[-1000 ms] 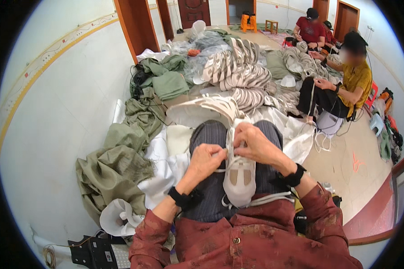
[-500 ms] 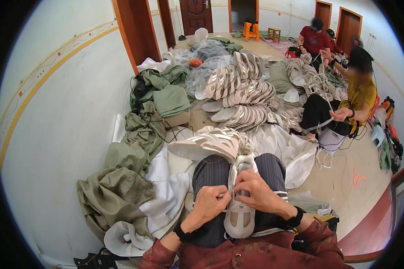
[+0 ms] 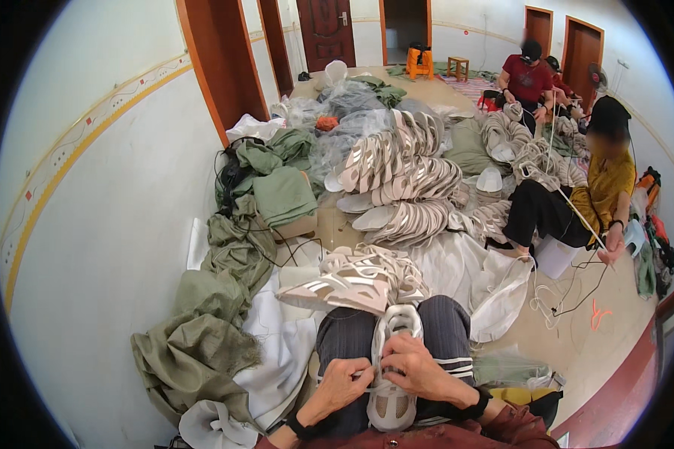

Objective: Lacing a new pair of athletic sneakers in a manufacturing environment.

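A beige and white sneaker (image 3: 392,410) rests between my knees, its toe toward me and its opening away. On its left side my left hand (image 3: 343,388) is closed, thumb and forefinger pinching a thin white shoelace at the eyelet edge. My right hand (image 3: 419,368) lies over the tongue and lacing from the right, fingers bent and closed on the lace; its fingertips are partly hidden. Just beyond my knees a row of similar beige and white shoe uppers (image 3: 344,283) leans together.
Stacked shoe uppers (image 3: 408,176) fill the middle floor. Green cloth (image 3: 202,329) and white sheeting (image 3: 457,273) lie around me. On the right, a person in yellow (image 3: 610,176) stretches a pale cord; people in red (image 3: 528,78) sit farther back. A wall (image 3: 105,262) stands left.
My view has tilted up, so the sneaker and my hands appear lower. Both hands remain at the lacing. The person in yellow has drawn a hand with the cord outward to the right.
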Demonstrator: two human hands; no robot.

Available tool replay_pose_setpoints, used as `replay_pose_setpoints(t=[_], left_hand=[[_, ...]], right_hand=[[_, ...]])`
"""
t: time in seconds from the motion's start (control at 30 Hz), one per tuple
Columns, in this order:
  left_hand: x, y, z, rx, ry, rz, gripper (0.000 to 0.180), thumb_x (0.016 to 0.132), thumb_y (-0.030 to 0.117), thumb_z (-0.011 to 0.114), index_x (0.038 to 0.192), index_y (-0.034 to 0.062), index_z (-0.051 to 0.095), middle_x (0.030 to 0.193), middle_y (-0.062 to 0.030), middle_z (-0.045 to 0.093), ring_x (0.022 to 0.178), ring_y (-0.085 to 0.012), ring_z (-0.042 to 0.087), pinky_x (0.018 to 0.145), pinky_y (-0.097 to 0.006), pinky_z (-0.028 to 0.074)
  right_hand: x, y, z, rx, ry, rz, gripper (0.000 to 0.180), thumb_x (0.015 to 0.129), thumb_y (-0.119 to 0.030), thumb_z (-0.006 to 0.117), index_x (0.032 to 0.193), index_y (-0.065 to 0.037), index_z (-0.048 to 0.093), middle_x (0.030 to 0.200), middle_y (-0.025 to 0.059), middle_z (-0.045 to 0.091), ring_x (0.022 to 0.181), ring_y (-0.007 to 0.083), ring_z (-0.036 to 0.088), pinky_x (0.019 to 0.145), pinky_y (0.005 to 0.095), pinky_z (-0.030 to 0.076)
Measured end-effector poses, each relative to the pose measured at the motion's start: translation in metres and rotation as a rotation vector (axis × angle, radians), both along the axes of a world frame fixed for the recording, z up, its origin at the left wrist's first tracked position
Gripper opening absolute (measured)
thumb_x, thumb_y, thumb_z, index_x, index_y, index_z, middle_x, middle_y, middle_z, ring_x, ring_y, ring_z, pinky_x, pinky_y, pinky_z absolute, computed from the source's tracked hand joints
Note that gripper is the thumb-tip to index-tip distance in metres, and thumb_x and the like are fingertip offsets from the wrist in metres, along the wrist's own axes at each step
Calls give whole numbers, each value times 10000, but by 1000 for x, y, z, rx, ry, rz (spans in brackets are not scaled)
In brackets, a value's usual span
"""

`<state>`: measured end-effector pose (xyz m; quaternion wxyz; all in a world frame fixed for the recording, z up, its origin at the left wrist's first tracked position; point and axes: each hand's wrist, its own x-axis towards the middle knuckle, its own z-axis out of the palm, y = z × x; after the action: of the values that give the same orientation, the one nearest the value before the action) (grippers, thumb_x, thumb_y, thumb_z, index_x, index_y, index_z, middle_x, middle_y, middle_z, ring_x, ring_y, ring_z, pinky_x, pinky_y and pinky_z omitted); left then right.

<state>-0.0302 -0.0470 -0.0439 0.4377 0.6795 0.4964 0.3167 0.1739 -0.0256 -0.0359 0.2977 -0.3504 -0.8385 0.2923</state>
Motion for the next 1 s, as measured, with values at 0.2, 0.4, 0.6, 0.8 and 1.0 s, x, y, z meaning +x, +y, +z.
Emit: replay_pose_setpoints(t=[0.2,0.4,0.6,0.8,1.0], left_hand=[[1,6,5,-81,-20,2,222,913,133,585,784,-47,576,589,-58,487,548,-89,395,485,-291,361],[-3,8,-2,-95,26,-33,225,927,132,577,797,-49,603,609,-54,523,564,-76,413,486,-278,369],[-5,2,-20,-182,-75,33,229,937,143,580,816,-47,618,621,-52,541,569,-78,419,501,-276,382],[1,6,-5,-159,-17,-13,212,926,128,585,806,-45,608,607,-103,511,540,-105,415,500,-301,383],[1,11,-5,38,107,-66,209,901,121,602,778,-46,583,589,-143,461,502,-153,412,482,-332,379]], right_hand=[[-2,8,-6,-48,3,48,134,728,-46,713,848,4,681,977,84,540,999,279,513,856,408,397],[-4,9,-16,-10,-71,25,127,738,-62,719,852,-33,672,1003,79,544,1022,286,524,878,411,414],[-7,10,-16,-4,-88,31,116,738,-69,709,839,-34,663,1000,82,541,1019,282,525,855,407,399],[-5,17,-12,-125,-60,87,121,740,-42,675,849,4,701,995,96,554,1049,284,522,888,406,396],[-7,18,-19,-127,-20,75,82,750,-31,661,823,0,681,979,99,549,1042,286,522,887,410,393]])
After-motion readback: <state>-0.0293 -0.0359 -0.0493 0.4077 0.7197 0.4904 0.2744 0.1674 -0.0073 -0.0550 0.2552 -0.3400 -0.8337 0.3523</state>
